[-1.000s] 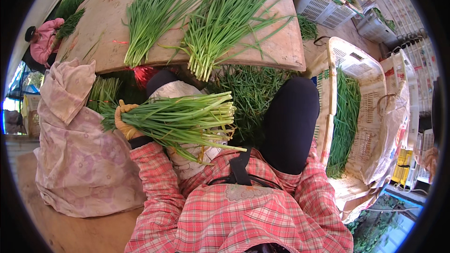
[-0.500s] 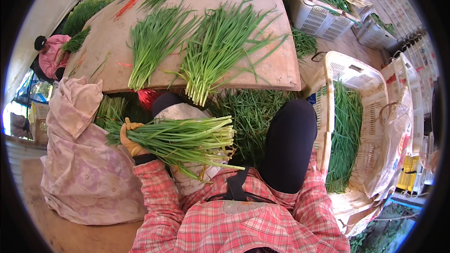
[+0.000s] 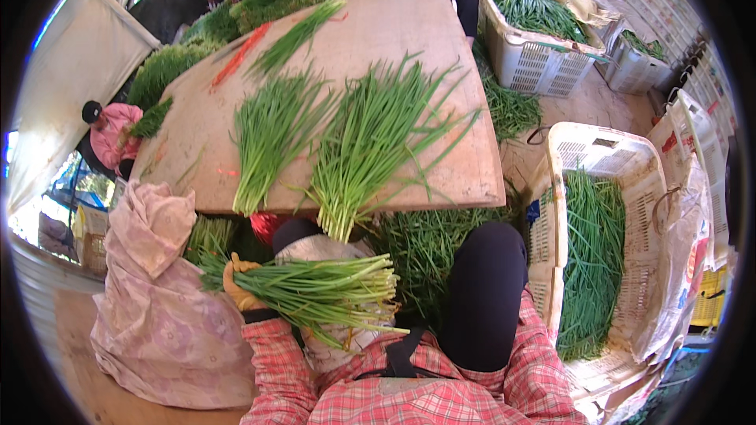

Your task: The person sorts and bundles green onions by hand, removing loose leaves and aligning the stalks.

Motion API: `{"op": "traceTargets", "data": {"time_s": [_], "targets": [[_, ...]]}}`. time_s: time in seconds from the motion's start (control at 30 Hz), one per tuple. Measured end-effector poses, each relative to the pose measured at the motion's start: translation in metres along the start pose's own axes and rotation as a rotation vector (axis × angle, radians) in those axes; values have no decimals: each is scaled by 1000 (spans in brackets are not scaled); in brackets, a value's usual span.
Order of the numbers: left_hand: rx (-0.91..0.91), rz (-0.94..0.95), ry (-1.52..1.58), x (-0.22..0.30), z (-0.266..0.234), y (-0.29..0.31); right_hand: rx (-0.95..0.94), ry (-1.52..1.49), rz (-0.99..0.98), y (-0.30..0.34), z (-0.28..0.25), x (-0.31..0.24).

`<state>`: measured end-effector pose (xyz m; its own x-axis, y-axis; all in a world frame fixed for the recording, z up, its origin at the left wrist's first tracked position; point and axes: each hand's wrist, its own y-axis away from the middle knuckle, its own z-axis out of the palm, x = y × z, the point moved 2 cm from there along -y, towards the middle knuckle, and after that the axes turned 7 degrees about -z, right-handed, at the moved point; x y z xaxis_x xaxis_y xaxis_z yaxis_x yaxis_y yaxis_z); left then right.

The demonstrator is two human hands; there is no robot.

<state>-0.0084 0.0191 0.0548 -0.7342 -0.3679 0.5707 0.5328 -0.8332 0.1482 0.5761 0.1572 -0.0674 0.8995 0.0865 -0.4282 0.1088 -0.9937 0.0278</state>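
1. Head view, the hands: the left hand (image 3: 240, 290), in a yellowish glove, is closed around a bundle of green chives (image 3: 315, 293). It grips the bundle near its leafy end, at about 8 o'clock in the picture. The right hand does not show, so whether it is open or closed cannot be told; only plaid sleeves (image 3: 441, 393) rise from 6 o'clock.

2. Head view, the bundle: it lies roughly level across the lap. Its pale cut ends point toward 3 o'clock and look fairly even.

3. Head view, the surface: a wooden board (image 3: 441, 165) fills the field from 10 to 1 o'clock. Two loose fans of chives (image 3: 362, 142) rest on it, their root ends hanging over the near edge toward 6 o'clock.

4. Head view, surroundings: a white plastic crate (image 3: 587, 157) at 3 o'clock holds chives laid lengthwise. A second crate (image 3: 535, 63) stands at 1 o'clock. A pale cloth sack (image 3: 157, 323) sits just beside the left hand at 8 o'clock. More greens (image 3: 437, 248) are heaped under the board. Another person (image 3: 110, 134) crouches at 9 o'clock.

5. Judgement: the step in hand looks like gathering and evening one bunch. The next move probably calls for a firm hold so no stalks slip, and for keeping the cut ends aligned.
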Motion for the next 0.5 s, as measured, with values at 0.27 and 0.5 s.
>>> {"op": "traceTargets", "data": {"time_s": [0.27, 0.5], "targets": [[143, 84, 64, -10, 24, 2, 33, -24, -5, 12, 7, -1], [158, 91, 109, -17, 26, -3, 58, -17, -12, 39, 7, -1]]}}
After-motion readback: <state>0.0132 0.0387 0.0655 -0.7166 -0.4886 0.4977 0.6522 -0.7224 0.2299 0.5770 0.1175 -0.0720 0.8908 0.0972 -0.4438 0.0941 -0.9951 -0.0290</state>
